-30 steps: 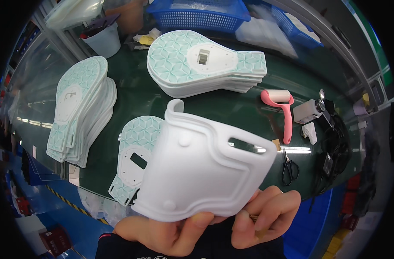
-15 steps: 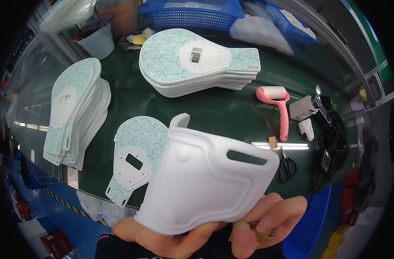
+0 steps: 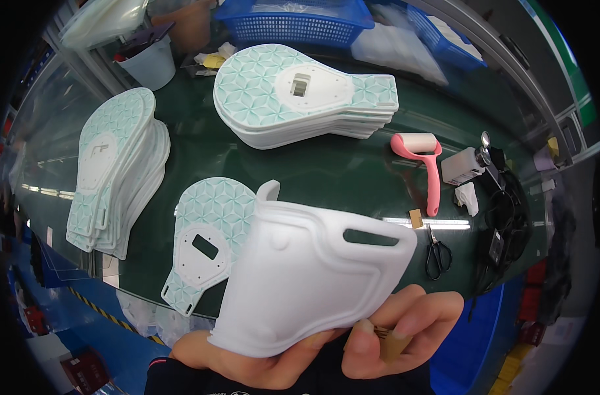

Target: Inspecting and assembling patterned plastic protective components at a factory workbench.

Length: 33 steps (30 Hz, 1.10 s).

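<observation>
I hold a white moulded plastic shell [image 3: 306,276] with a slot near its right edge, close to the camera and above the table's near edge. My left hand [image 3: 247,362] cups it from below. My right hand [image 3: 412,322] grips its lower right corner, and a small tan piece [image 3: 389,342] sits between those fingers. Just behind the shell, a single flat panel with a teal pattern [image 3: 208,230] lies on the dark green table [image 3: 339,171], partly hidden by the shell.
A stack of teal-patterned panels [image 3: 300,92] lies at the back middle, another stack [image 3: 116,164] on the left. On the right lie a pink lint roller [image 3: 425,161], scissors [image 3: 438,253], a small white device [image 3: 464,164] and black cables [image 3: 504,224]. A blue basket [image 3: 300,20] and a white bucket [image 3: 149,62] stand behind.
The shell has sunk a little lower in the view and come closer. Both hands have kept their hold on it. The things on the table have not moved.
</observation>
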Tool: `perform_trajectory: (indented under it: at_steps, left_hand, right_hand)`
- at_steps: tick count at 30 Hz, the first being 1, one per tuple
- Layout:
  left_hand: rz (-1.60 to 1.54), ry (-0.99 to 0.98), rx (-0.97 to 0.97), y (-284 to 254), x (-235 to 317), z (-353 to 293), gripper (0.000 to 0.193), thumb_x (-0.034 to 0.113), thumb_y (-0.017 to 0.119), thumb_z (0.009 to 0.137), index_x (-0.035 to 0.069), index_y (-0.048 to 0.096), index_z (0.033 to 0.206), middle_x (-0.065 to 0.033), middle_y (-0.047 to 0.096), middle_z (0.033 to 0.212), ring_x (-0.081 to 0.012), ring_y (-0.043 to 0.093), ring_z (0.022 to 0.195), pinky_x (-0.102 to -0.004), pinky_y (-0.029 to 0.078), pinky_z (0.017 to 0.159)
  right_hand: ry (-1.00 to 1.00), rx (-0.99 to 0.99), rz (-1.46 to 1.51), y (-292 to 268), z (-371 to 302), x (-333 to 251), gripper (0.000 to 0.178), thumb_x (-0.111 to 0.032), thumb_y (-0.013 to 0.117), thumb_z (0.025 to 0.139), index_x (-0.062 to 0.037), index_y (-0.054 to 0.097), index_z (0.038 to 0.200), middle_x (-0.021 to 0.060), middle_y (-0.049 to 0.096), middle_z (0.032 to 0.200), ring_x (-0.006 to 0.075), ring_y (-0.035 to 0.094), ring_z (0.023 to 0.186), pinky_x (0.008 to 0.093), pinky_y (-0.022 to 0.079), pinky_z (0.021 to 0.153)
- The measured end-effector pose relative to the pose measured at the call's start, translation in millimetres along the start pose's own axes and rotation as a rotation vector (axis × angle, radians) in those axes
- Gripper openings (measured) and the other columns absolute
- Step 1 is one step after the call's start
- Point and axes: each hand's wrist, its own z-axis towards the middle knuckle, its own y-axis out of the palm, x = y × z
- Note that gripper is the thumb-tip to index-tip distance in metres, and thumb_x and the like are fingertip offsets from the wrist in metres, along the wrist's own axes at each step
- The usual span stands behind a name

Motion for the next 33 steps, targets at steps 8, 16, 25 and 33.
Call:
perform_trajectory:
  at_steps: [8,16,25,33]
  left_hand:
    - [-0.057,0.072,-0.032,-2.9,4.5,8.3,0.032,0.008,0.046,0.081,-0.007,0.042,0.109,-0.0195,0.059,0.088,-0.0236,0.059,0.082,-0.0301,0.048,0.07]
    - [-0.173,-0.063,0.012,-3.4,1.4,0.8,0.03,-0.003,0.054,0.07,-0.004,0.052,0.1,-0.0132,0.057,0.094,-0.0253,0.054,0.091,-0.0326,0.036,0.085]
    - [-0.065,-0.024,0.359,2.4,8.7,-20.0,0.052,0.006,0.054,0.073,-0.008,0.032,0.118,-0.022,0.047,0.11,-0.025,0.052,0.096,-0.0336,0.038,0.085]
    - [-0.065,0.072,0.089,-9.6,6.9,-3.7,0.046,0.001,0.056,0.066,-0.012,0.041,0.108,-0.0199,0.053,0.102,-0.0236,0.052,0.095,-0.0312,0.036,0.086]
  right_hand:
    - [0.101,-0.074,0.128,-5.4,-1.8,0.5,0.038,0.01,0.061,0.065,-0.0007,0.032,0.088,0.0082,0.049,0.066,0.0077,0.047,0.052,0.0224,0.045,0.064]
    - [0.105,-0.309,0.019,-13.7,6.2,3.9,0.036,0.011,0.058,0.066,0.0008,0.031,0.088,0.0088,0.047,0.066,0.0109,0.051,0.054,0.0249,0.048,0.062]
    - [0.139,-0.066,0.273,-13.0,14.1,-8.0,0.03,0.013,0.058,0.065,0.0048,0.037,0.083,0.0118,0.048,0.063,0.0222,0.057,0.054,0.0316,0.051,0.052]
    - [0.078,-0.077,0.264,-12.9,15.2,-4.7,0.026,0.012,0.061,0.063,0.0065,0.043,0.08,0.0136,0.05,0.063,0.0228,0.056,0.053,0.0314,0.05,0.049]
